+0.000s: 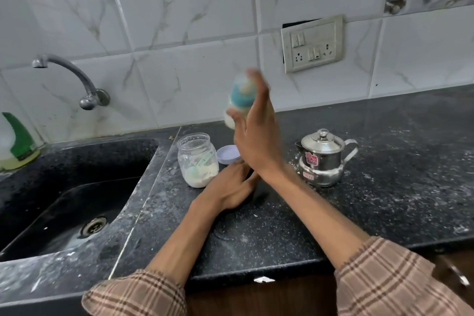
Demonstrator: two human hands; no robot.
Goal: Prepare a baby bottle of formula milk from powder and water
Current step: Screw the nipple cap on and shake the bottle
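Baby bottle (239,100) is up in the air above the powder jar (197,161), blurred, right hand (256,136) wrapped around it, teal cap on. Looks like shaking. If that grip slips or the cap isn't tight, milk sprays over the counter (282,226). Left hand (230,187) rests flat, fingers relaxed, just right of the jar. The jar's lid (228,154) lies behind it; steel kettle (323,159) further right, sink (77,200) left.
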